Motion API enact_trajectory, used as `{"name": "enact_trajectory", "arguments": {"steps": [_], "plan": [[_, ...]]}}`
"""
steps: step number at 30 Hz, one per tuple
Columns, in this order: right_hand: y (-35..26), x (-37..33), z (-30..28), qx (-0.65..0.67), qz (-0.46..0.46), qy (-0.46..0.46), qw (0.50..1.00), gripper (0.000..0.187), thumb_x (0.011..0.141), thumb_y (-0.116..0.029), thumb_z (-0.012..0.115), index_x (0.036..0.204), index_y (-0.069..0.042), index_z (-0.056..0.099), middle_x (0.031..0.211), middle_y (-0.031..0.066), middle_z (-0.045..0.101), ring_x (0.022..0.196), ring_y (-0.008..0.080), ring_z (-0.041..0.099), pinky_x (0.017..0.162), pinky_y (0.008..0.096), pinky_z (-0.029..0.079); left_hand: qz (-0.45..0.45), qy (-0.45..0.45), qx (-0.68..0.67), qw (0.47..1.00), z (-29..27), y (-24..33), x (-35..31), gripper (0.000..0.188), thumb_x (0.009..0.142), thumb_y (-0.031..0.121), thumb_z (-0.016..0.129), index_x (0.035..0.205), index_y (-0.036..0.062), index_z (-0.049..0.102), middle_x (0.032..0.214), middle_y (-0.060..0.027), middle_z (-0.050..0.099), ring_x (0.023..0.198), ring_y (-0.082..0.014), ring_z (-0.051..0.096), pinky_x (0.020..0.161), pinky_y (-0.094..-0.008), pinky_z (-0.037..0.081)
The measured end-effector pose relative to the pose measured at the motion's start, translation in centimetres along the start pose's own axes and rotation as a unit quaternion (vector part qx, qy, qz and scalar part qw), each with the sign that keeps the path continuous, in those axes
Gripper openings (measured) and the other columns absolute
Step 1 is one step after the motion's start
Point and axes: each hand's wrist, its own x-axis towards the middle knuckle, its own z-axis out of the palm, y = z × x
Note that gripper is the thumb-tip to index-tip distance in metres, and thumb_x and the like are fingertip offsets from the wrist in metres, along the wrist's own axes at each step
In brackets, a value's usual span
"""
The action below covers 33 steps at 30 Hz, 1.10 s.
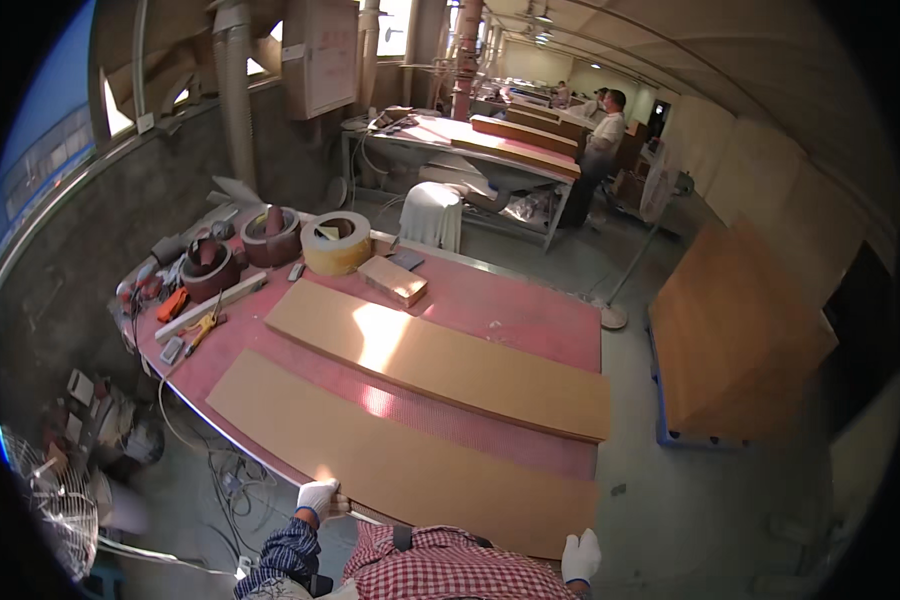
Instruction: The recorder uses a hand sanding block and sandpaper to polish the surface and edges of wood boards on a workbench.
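Observation:
Nearest to me lies a long tan board (390, 450), flat on a red-topped workbench (530, 330). My left hand (319, 499), in a white knit glove, is at the board's near edge with its fingers curled closed against that edge. Off the near right corner of the same board is my right hand (581, 558), also in a white glove, its fingers stretched up and thumb apart, holding nothing visible. A second long tan board (450, 365) lies beyond, roughly parallel, with a strip of red bench top between the two. Sunlight falls in a bright patch on it.
Sanding-belt-like rolls (270, 240), a yellowish tape roll (337, 248), a wooden block (395, 280) and a yellow-handled cutter (206, 330) sit at the bench's far left. Large brown panels (730, 340) stand right on a blue pallet (675, 435). A person (602, 135) stands by another bench.

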Motion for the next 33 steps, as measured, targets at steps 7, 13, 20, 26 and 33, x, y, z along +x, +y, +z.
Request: {"name": "enact_trajectory", "arguments": {"steps": [7, 13, 20, 26, 33], "plan": [[-7.5, 1.6, 3.6, 0.044, -0.184, -0.025, 0.982, 0.031, 0.085, -0.029, 0.056, 0.093, 0.001, 0.061, 0.101, 0.0185, 0.062, 0.099, 0.037, 0.058, 0.091, 0.0476, 0.043, -0.018, 0.011, 0.087, 0.996, 2.2, 2.3, -2.0, 0.013, 0.096, 0.021, 0.054, 0.09, 0.011, 0.059, 0.073, -0.0073, 0.065, 0.061, -0.0244, 0.065, 0.065, -0.0412, 0.059], [-15.5, 2.6, 6.4, 0.006, -0.315, -0.121, 0.941, 0.033, 0.085, -0.034, 0.057, 0.09, -0.001, 0.063, 0.101, 0.0191, 0.063, 0.103, 0.0355, 0.058, 0.095, 0.0474, 0.043, 0.086, -0.069, -0.075, 0.991, 2.5, 1.1, -2.4, 0.017, 0.095, 0.014, 0.056, 0.08, 0.0112, 0.05, 0.066, 0.0014, 0.042, 0.052, -0.0115, 0.037, 0.05, -0.0276, 0.036], [-14.9, 3.2, 6.8, -0.004, -0.27, -0.163, 0.949, 0.034, 0.087, -0.035, 0.055, 0.096, -0.004, 0.061, 0.103, 0.019, 0.063, 0.103, 0.0393, 0.057, 0.091, 0.0493, 0.044, 0.161, -0.015, -0.055, 0.985, 4.6, 1.6, -5.2, 0.008, 0.089, 0.011, 0.057, 0.084, 0.0055, 0.055, 0.07, -0.0047, 0.055, 0.06, -0.0179, 0.056, 0.051, -0.0303, 0.045], [-14.8, 3.5, 5.2, 0.048, -0.239, -0.19, 0.951, 0.034, 0.088, -0.036, 0.056, 0.099, -0.004, 0.061, 0.102, 0.0182, 0.065, 0.102, 0.04, 0.059, 0.09, 0.049, 0.046, 0.134, -0.065, -0.207, 0.967, 5.0, 2.2, -6.0, 0.017, 0.091, 0.021, 0.062, 0.097, 0.006, 0.058, 0.089, -0.0068, 0.063, 0.08, -0.0222, 0.066, 0.065, -0.0361, 0.061], [-14.2, 3.4, 4.0, 0.213, -0.157, -0.195, 0.944, 0.04, 0.09, -0.034, 0.06, 0.113, -0.002, 0.064, 0.095, 0.0175, 0.07, 0.091, 0.0313, 0.068, 0.081, 0.0394, 0.052, 0.094, -0.18, -0.155, 0.967, 5.4, 6.2, -4.4, 0.037, 0.099, 0.037, 0.057, 0.116, 0.0041, 0.055, 0.111, -0.0107, 0.065, 0.092, -0.0236, 0.069, 0.065, -0.0343, 0.063]]}}
